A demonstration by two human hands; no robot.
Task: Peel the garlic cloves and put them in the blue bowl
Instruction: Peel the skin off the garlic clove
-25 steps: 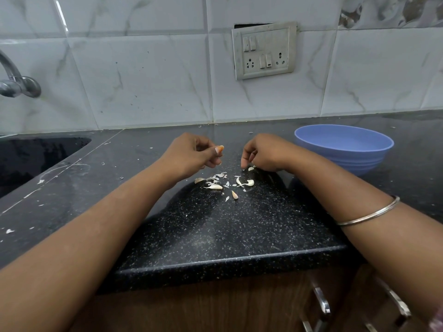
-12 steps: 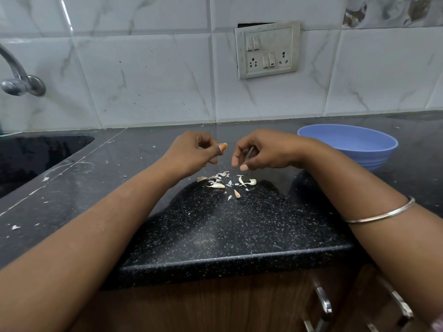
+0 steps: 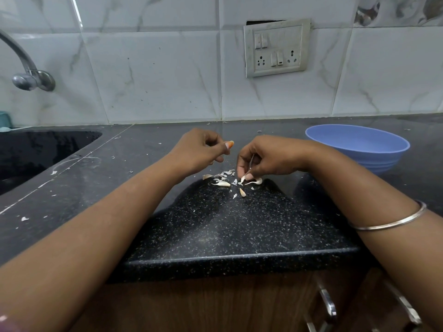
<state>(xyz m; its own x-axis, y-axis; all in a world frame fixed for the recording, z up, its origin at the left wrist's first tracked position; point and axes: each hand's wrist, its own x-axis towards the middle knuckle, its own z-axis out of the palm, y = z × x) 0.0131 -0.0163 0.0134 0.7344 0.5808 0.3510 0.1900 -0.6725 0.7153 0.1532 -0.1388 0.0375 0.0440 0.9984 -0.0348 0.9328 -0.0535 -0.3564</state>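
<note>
Several garlic cloves and scraps of papery skin lie in a small pile on the black speckled counter. My right hand reaches down onto the pile's right side. Its fingertips touch a pale piece there, and a thin strip of garlic peel is pinched between its fingers. My left hand hovers just left of it, above the pile, curled into a fist with the thumb pressed on the index finger; nothing shows inside it. The blue bowl stands to the right, behind my right forearm.
A black sink is sunk into the counter at the left, with a metal tap on the tiled wall above it. A switch and socket plate hangs on the wall. Cabinet handles sit below the counter edge.
My right hand rose from the pile half a second ago and has now dropped back onto it. My left hand has stayed almost still.
</note>
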